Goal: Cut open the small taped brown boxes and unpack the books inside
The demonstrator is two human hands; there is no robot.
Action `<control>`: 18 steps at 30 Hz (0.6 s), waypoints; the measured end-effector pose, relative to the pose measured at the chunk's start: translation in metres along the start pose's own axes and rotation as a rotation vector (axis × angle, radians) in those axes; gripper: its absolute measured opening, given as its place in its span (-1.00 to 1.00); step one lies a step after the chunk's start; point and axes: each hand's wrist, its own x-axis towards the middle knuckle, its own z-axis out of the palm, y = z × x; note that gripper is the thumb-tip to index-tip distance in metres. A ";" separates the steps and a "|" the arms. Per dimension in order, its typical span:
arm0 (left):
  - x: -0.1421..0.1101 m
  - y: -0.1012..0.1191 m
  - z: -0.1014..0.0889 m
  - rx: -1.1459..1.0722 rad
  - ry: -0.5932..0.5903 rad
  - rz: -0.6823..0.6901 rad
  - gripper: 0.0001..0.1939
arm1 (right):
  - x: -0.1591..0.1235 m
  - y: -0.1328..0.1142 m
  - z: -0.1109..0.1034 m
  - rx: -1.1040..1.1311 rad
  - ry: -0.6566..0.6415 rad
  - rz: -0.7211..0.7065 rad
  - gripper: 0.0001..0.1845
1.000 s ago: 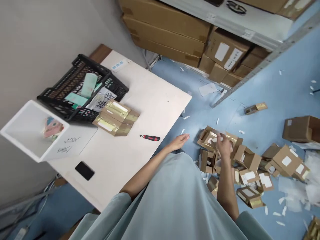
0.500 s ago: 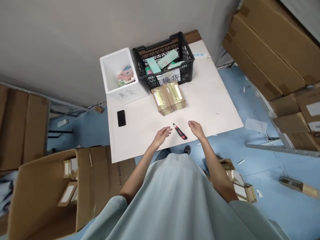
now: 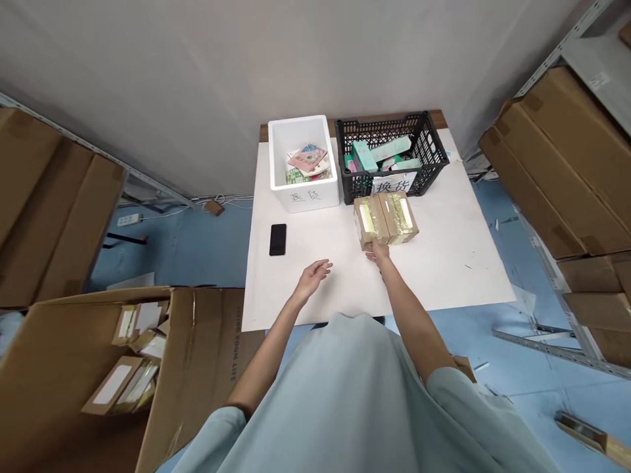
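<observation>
Two small brown cardboard boxes, a left one [image 3: 371,220] and a right one [image 3: 399,215], lie side by side on the white table [image 3: 340,289], with shiny tape and pale labels on top. My right hand [image 3: 378,251] is at the near edge of the left box, its thumb at the top edge and its fingers curled low against the front. My left hand [image 3: 311,277] hovers over the table, open and holding nothing. The red and black utility knife seen earlier does not show; my right hand or forearm may hide it.
A black phone [image 3: 278,240] lies on the left. Behind stand a white foam box [image 3: 305,200] with printed packets and a black crate [image 3: 351,187] with mint-green boxes. A large open carton [image 3: 197,348] with parcels is at lower left. Stacked cartons [image 3: 557,177] line the right.
My right hand has moved forward from beside the knife to the left cardboard box. The knife has gone from sight. My left hand stays open. The view has shifted.
</observation>
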 end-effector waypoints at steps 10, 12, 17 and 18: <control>0.102 0.052 -0.017 0.172 -0.075 0.211 -0.46 | -0.031 0.034 -0.009 0.150 0.244 -0.036 -0.65; 0.123 0.074 0.007 0.217 -0.118 0.258 -0.37 | -0.037 0.041 -0.011 0.156 0.263 -0.034 -0.67; 0.161 0.113 0.069 0.418 -0.301 0.493 -0.19 | -0.048 0.052 -0.014 0.144 0.270 -0.018 -0.69; 0.166 0.116 0.078 0.451 -0.339 0.492 -0.14 | -0.050 0.053 -0.016 0.141 0.267 -0.015 -0.70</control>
